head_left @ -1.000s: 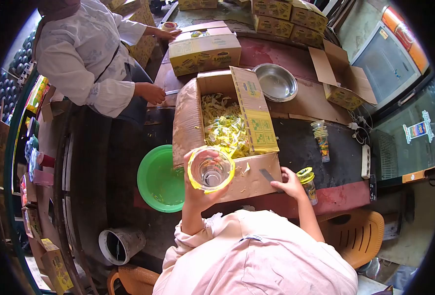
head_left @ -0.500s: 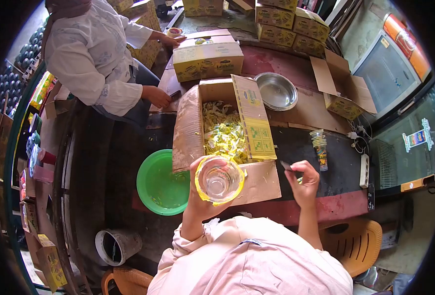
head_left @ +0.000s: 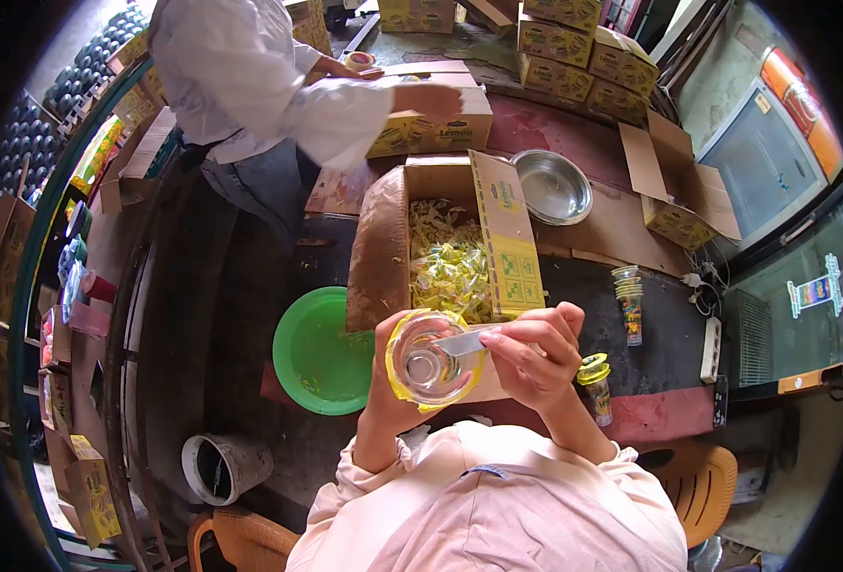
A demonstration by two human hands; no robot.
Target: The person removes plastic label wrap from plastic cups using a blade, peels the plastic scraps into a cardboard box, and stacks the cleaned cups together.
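Observation:
My left hand (head_left: 383, 393) is wrapped around a clear plastic cup (head_left: 425, 366), its mouth facing up toward me. Torn yellow film clings around the cup's rim. Between the thumb and fingers of my right hand (head_left: 541, 355) is a flat metal blade (head_left: 461, 342), which reaches over the cup's right rim. Just beyond the cup stands an open cardboard box (head_left: 374, 262) holding a heap of yellow and clear film scraps (head_left: 448, 276). To the right, a yellow-rimmed cup stack (head_left: 596, 389) is near my right forearm.
A green basin (head_left: 297, 355) sits left of the box, a metal bowl (head_left: 574, 205) behind it. More stacked cups (head_left: 629, 310) stand at right, near an open carton (head_left: 679, 224). Across the table, a co-worker in a white top (head_left: 235, 76) reaches over a closed carton (head_left: 469, 135).
My right hand has moved left, bringing the blade to the cup's rim. The co-worker's nearer arm has swung up and right over the closed carton. The view has shifted slightly.

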